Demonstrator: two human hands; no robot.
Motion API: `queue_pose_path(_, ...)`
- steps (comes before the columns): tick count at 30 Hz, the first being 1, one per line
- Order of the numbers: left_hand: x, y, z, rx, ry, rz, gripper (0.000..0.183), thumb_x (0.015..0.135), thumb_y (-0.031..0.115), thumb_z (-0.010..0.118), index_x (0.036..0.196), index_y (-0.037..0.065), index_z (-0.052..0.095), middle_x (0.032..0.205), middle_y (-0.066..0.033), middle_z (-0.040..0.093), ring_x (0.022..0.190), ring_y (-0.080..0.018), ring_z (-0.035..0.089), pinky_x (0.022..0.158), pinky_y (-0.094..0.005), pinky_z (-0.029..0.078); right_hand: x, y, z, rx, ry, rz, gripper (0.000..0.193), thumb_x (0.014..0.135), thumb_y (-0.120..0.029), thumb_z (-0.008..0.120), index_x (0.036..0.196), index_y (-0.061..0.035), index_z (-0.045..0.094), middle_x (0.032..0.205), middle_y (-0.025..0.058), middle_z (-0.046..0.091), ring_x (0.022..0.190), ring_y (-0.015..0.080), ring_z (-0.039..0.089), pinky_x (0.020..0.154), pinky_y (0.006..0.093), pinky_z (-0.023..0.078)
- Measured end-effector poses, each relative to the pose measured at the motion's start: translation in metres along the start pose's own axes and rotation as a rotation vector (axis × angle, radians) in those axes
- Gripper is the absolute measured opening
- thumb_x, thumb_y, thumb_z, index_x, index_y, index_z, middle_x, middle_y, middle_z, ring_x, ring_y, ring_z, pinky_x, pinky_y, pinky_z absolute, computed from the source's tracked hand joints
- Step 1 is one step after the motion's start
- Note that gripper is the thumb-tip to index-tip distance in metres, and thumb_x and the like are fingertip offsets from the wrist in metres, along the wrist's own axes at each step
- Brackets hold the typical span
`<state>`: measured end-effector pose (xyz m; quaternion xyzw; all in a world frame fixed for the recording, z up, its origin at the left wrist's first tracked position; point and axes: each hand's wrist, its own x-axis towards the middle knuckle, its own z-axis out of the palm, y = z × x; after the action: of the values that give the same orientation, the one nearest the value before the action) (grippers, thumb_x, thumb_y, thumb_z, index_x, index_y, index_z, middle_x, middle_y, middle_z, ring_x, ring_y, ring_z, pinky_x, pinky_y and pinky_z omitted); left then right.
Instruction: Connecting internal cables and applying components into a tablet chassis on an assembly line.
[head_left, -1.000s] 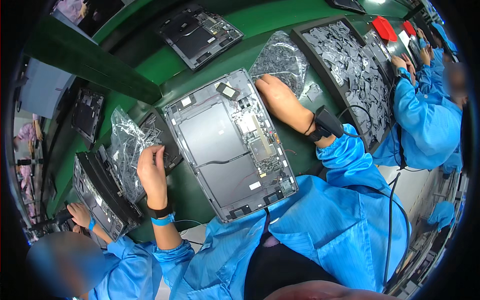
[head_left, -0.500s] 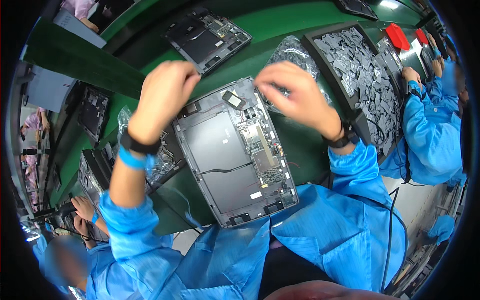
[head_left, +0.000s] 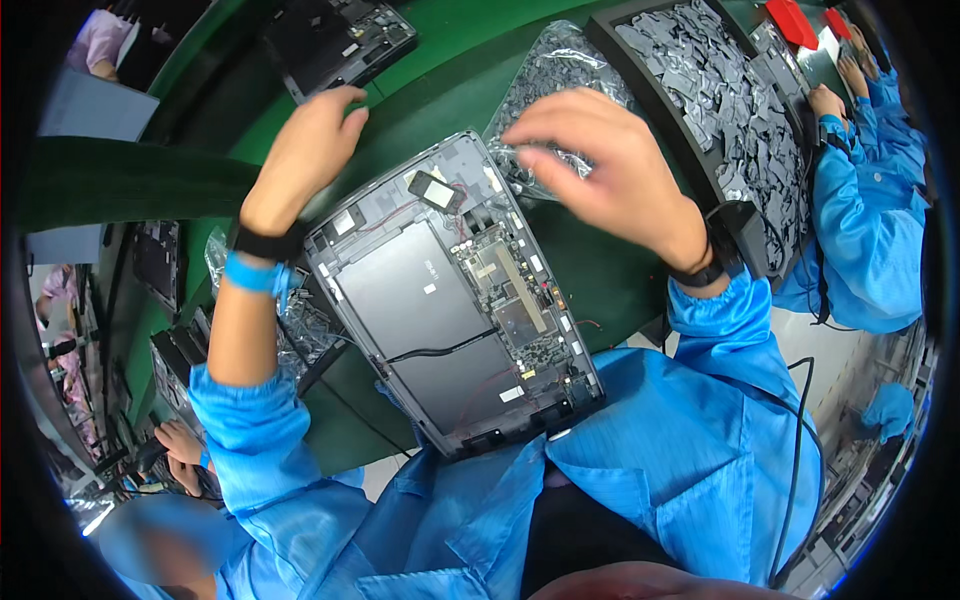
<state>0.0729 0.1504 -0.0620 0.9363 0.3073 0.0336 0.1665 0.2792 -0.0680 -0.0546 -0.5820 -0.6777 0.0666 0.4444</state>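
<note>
Before me lies an opened laptop chassis (head_left: 400,285), grey, with its battery, circuit board (head_left: 510,300) and thin wires exposed. A small dark speaker-like module (head_left: 436,193) with a pale label rests near its far edge. My left hand (head_left: 308,145) hovers beyond the chassis' far left corner, thumb and forefinger apart, with nothing seen between them. Past the far right corner, my right hand (head_left: 605,165) is raised with thumb and fingers spread, over a clear plastic bag (head_left: 560,85) of small dark parts. I cannot see either hand touching the chassis.
A black tray (head_left: 715,120) heaped with grey pieces stands at the right. Another opened laptop chassis (head_left: 335,45) sits at the far left on the green bench (head_left: 440,85). More bagged parts (head_left: 305,325) lie left. Co-workers in blue sleeves (head_left: 865,220) work on both sides.
My left hand has drawn left, away from the chassis, and its fingers have parted. My right hand's fingers have spread. The whole view has shifted, placing the chassis farther left in it.
</note>
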Motion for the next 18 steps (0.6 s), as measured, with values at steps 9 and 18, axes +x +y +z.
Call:
queue_pose_path(9,-0.074,0.083,-0.015,-0.097,0.137,0.408,0.042,0.065,0.004,0.077,0.103,0.003,0.059,0.107,-0.0123,0.056,0.101,-0.0327,0.053,0.088,-0.0391,0.045,0.016,-0.033,0.008,-0.548,-0.195,-0.371,0.014,0.069,-0.015,0.063,0.079,-0.0067,0.061,0.079,0.0014,0.054,0.076,0.0178,0.056,0.067,0.0302,0.045)
queue_pose_path(18,-0.098,0.080,-0.025,-0.259,0.021,0.374,0.020,0.069,0.007,0.075,0.083,0.002,0.062,0.081,-0.0086,0.061,0.082,-0.0291,0.057,0.077,-0.0379,0.045,0.015,-0.050,0.020,-0.967,-0.431,-0.607,0.035,0.068,-0.014,0.062,0.097,0.0039,0.068,0.099,0.0121,0.069,0.071,0.0144,0.059,0.059,0.0256,0.044)
